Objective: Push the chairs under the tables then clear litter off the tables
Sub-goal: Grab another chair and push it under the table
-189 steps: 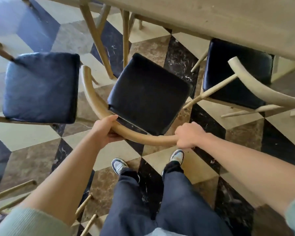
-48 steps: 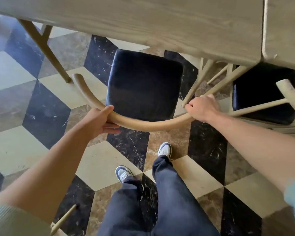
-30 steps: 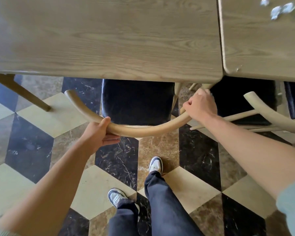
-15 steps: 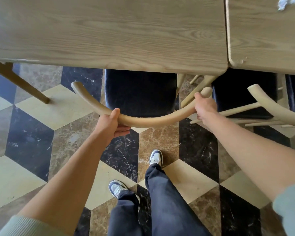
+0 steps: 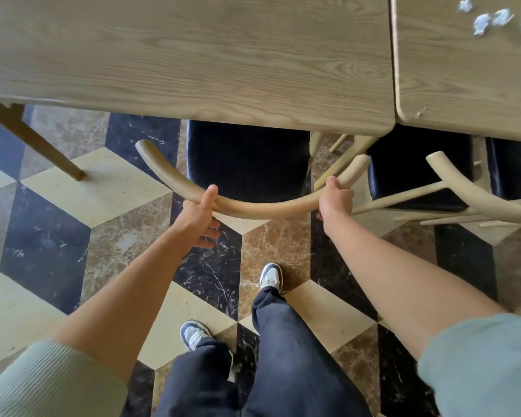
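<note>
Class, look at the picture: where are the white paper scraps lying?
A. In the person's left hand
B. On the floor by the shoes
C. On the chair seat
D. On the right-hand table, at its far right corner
D: the white paper scraps lie on the right-hand table, in the picture's top right corner.

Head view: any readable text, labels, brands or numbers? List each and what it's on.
None readable.
Table tops: bare wood grain, no marks.
Chair backrest and black seat: no labels.
Shoes: no legible brand.
White litter scraps: blurred, no print discernible.
</note>
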